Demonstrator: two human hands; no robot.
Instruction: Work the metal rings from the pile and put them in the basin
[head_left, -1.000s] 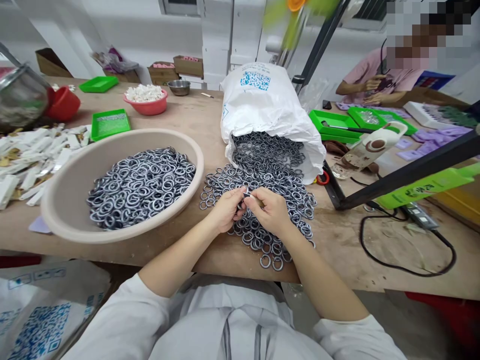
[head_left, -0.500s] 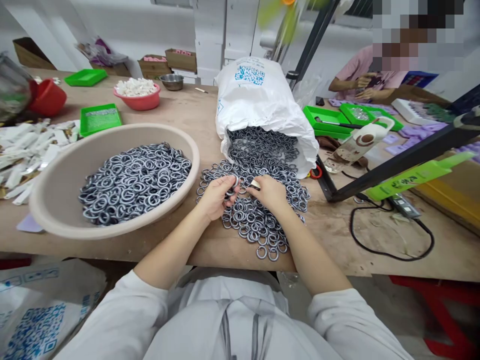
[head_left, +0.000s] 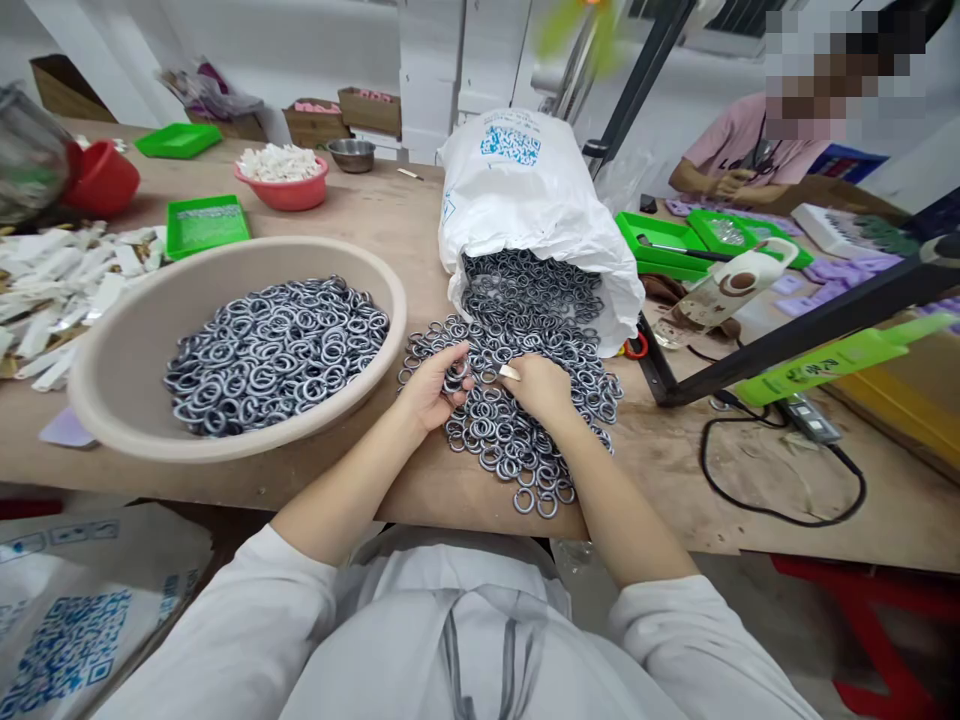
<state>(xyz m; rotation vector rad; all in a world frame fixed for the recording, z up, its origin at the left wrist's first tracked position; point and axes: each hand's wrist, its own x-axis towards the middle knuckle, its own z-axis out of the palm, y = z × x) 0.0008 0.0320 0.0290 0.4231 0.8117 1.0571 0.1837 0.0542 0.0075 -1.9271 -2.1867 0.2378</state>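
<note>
Holding at least one grey ring in the half-curled left hand and pinching a small pale piece in the right hand, above the ring pile before the white sack on the bench.

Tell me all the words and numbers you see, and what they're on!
I can't read any words or numbers.
Upper white bag: blue square code, print too blurred.
Lower white bag: another blue code, print too blurred.
Green bottle: writing too small.
Pink shirt: letters too blurred.
</note>
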